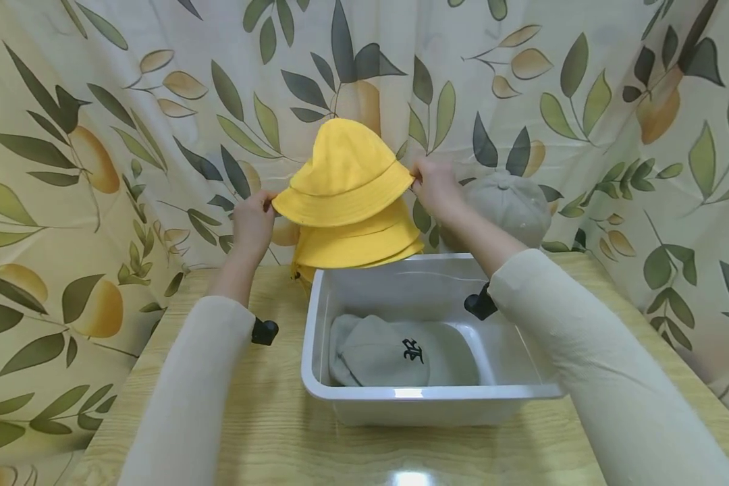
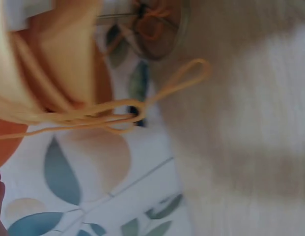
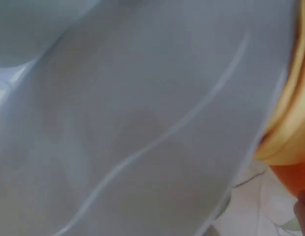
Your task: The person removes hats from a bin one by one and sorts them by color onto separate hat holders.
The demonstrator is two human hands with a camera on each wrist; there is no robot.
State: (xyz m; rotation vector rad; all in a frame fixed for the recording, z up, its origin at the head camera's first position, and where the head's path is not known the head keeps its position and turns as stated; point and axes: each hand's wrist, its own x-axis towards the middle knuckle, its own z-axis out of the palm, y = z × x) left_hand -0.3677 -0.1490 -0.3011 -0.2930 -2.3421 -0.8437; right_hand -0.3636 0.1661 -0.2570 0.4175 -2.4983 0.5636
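Observation:
A yellow bucket hat (image 1: pixel 340 169) is stretched between both hands above other yellow hats (image 1: pixel 364 243), which sit stacked behind the bin. My left hand (image 1: pixel 254 219) pinches its brim on the left side. On the opposite side, my right hand (image 1: pixel 437 187) pinches the brim's edge. Orange-yellow cords (image 2: pixel 177 83) dangle below the hats in the left wrist view. The right wrist view catches yellow brims (image 3: pixel 290 128) and a fingertip at its right edge. Hidden in these views is how many hats are stacked.
A white plastic bin (image 1: pixel 449 393) stands on the wooden table (image 1: pixel 267 418), holding a grey-green cap (image 1: pixel 376 351) with a black embroidered letter. Behind the bin, a light grey cap (image 1: pixel 507 206) is partly covered by my right forearm. A leaf-patterned curtain (image 1: pixel 176 40) hangs behind.

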